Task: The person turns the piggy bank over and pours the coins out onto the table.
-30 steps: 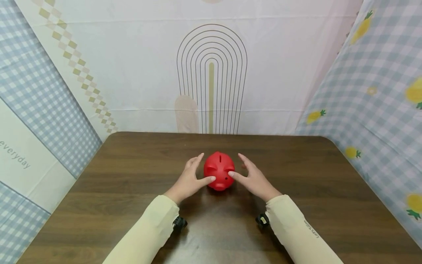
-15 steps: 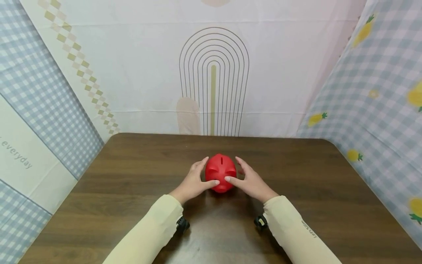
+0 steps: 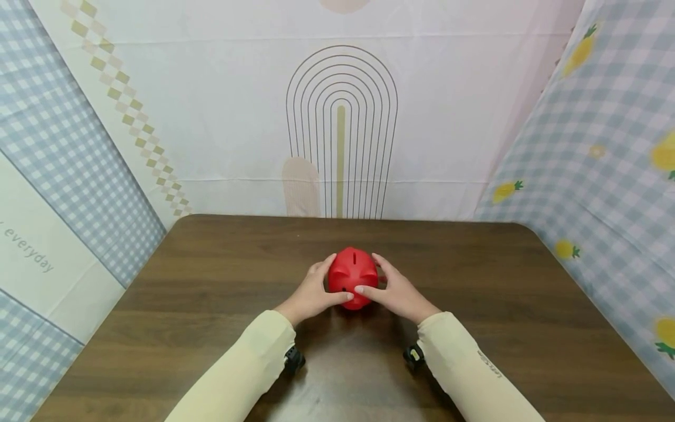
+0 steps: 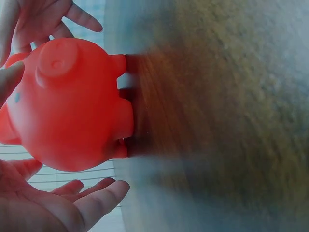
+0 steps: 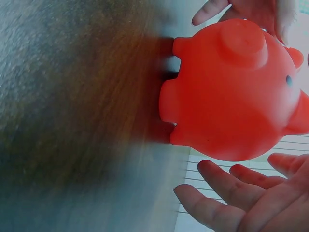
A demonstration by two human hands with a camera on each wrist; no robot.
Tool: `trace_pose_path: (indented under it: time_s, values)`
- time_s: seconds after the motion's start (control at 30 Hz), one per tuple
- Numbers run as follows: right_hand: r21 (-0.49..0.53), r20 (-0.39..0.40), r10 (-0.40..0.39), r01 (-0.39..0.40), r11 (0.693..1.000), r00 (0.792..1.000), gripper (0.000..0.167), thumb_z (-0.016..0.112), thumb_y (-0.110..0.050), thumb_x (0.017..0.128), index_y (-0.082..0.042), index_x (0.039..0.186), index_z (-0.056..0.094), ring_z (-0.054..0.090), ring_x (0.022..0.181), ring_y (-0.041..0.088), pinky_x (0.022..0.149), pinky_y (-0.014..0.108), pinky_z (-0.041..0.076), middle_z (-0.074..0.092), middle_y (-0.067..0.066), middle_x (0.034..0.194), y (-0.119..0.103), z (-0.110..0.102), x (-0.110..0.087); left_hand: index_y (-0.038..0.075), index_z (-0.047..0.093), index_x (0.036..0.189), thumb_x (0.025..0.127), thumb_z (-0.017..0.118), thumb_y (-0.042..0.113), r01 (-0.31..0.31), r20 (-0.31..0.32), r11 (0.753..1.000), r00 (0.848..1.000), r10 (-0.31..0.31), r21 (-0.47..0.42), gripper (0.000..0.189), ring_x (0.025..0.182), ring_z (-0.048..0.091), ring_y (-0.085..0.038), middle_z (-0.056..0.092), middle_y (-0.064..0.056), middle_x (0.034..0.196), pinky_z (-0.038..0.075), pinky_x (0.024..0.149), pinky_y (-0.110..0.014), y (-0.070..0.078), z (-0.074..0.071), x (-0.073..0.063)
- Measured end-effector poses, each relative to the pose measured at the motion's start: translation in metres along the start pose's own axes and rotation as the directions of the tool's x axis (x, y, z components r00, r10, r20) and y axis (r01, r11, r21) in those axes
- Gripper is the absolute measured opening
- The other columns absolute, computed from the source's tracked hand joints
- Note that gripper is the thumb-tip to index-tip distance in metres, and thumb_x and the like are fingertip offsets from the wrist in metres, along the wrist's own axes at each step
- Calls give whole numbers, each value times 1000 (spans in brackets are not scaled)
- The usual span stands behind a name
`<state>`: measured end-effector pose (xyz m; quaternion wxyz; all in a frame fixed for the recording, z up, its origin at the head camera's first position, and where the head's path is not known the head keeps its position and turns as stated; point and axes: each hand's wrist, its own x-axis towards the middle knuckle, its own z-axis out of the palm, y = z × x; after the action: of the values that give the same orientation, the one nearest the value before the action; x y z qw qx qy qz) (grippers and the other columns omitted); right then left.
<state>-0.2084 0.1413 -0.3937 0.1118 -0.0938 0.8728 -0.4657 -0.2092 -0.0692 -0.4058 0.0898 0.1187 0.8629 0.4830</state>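
Note:
A red piggy bank [image 3: 353,271] stands upright on the brown wooden table [image 3: 221,275], its coin slot on top and its snout toward me. My left hand [image 3: 310,295] is at its left side and my right hand [image 3: 399,292] at its right, fingers extended and gently bent. Both thumbs lie in front of the pig's face and partly cover it. In the left wrist view, the left fingers [image 4: 99,200] are spread beside the pig's body [image 4: 72,116], mostly apart from it. The right wrist view likewise has a gap between the right fingers [image 5: 231,188] and the body.
A white printed cloth [image 3: 237,117] hangs behind the table's far edge. Checked cloths hang at the left [image 3: 58,117] and the right [image 3: 596,193]. Dark wrist devices sit under both cream sleeves [image 3: 237,369].
Both hands have moved inward, closer to the piggy bank's sides, and the thumbs have come nearer to each other over its face. The piggy bank stays on the table.

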Motion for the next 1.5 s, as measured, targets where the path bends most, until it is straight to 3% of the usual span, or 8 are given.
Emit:
trace_pose_path:
  time_s: [0.67,1.1,1.37,1.5]
  values:
    - [34,21,0,-1,999,1000,90,76,-36,80,-13,151,26,47,124,32,89,46,52,44,11,142,2,2,6,11,25,152,78,77,26,-19,33,1000,999,20,-25,92,125,43,-33,39,-16,143,52,90,-47,0,-1,5]
    - [71,48,-61,57,996,997,93,77,-27,81,-7,152,20,43,129,38,95,48,49,38,17,147,8,-1,9,9,24,152,78,77,25,-26,38,999,999,28,-37,92,124,45,-33,40,-17,143,50,93,-47,1,-1,8]
    - [143,67,-40,30,989,997,96,80,-22,77,-11,152,20,43,128,35,93,45,51,39,12,146,10,1,10,7,25,151,79,77,18,-65,52,987,996,73,-144,90,124,48,-31,44,-13,142,50,95,-45,-1,-1,10]
    - [141,64,-47,37,989,997,97,80,-21,77,-10,152,19,44,127,35,91,45,52,40,13,145,10,3,10,6,25,150,78,77,18,-67,45,986,996,75,-155,89,123,48,-32,45,-13,142,50,93,-46,-1,-1,8]
